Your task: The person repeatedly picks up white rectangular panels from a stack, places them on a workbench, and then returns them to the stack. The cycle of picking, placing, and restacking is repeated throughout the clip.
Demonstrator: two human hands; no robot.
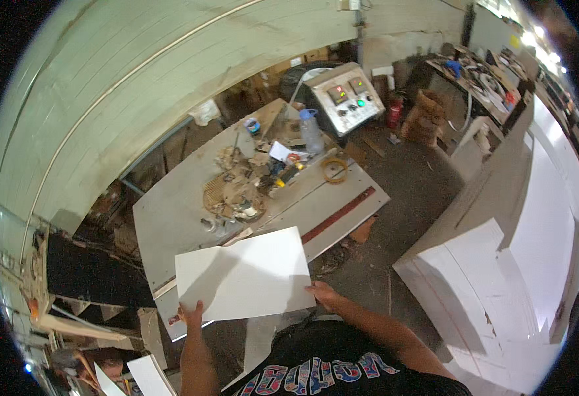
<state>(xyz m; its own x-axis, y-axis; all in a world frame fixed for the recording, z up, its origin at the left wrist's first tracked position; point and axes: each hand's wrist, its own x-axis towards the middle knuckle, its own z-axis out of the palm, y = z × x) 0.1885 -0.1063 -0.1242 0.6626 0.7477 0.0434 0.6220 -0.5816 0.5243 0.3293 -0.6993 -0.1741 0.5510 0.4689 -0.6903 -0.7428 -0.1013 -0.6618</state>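
White board (246, 277), gripped near its near corners by your left fingers (198, 308) and right fingers (316, 289), runs lengthwise left to right between them, over the near edge of the bench (164, 231).

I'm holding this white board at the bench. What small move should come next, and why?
Perhaps ease the white board slightly toward you: its far edge appears close to the scraps on the bench, and your left hand and right hand hold its near corners.
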